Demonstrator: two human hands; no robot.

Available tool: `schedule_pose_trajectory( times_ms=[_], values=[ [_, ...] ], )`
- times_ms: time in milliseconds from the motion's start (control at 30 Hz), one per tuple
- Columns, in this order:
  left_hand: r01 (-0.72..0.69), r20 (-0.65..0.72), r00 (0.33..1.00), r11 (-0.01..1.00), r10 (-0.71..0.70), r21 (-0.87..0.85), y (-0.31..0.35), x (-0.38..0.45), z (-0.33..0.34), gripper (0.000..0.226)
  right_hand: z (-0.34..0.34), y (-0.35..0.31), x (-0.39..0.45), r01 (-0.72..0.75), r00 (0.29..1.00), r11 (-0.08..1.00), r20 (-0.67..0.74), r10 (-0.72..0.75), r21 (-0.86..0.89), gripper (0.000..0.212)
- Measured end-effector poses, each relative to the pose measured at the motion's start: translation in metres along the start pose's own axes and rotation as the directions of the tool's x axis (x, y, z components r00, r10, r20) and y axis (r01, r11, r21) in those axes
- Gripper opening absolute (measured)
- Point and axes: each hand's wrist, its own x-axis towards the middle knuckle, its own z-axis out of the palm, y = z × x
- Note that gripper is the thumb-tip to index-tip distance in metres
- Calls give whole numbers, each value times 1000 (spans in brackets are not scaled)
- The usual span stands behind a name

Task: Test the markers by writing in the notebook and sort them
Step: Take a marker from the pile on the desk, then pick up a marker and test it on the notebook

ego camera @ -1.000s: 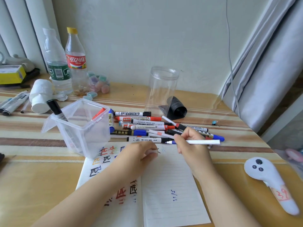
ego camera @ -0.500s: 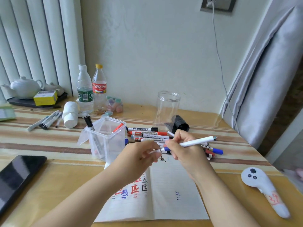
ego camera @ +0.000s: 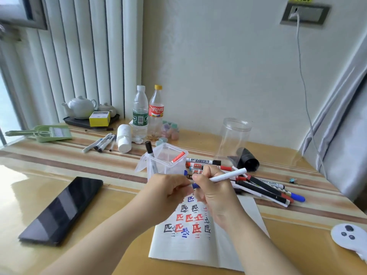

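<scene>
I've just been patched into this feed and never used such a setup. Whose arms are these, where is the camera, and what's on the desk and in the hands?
No machine here: a person's two bare arms, filmed by one wide-angle camera on their head, looking down at the desk. The right hand grips a white marker with a blue end. The left hand meets that blue end, fingers curled; whether it holds a cap is hidden. Below them lies the open notebook with red, black and blue test marks. Behind stand a clear bin holding two markers, a loose marker pile, and an empty clear jar. A dark phone lies to the left.
</scene>
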Motion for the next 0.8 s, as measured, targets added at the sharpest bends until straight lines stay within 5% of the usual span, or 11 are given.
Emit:
schedule_pose_trajectory(
  times_ms=[133, 267, 433, 800],
  values=[
    [60, -66, 996, 998, -60, -2, -8, -2, -11, 12, 15, 3, 9, -51, 998, 999, 41, 51, 0, 45],
    [153, -258, 955, 988, -146, 6, -12, 8, -32, 6, 27, -9, 19, -162, 977, 986, 144, 156, 31, 26],
    [253, -470, 866, 961, -173, 113, -25, 26, -69, 6, 0, -22, 31, -178, 984, 978, -1, 179, -113, 41],
    [251, -283, 946, 904, -154, 346, -56, 55, -36, 26, -70, -2, 29, -203, 964, 843, -251, 84, -498, 33]
  ],
)
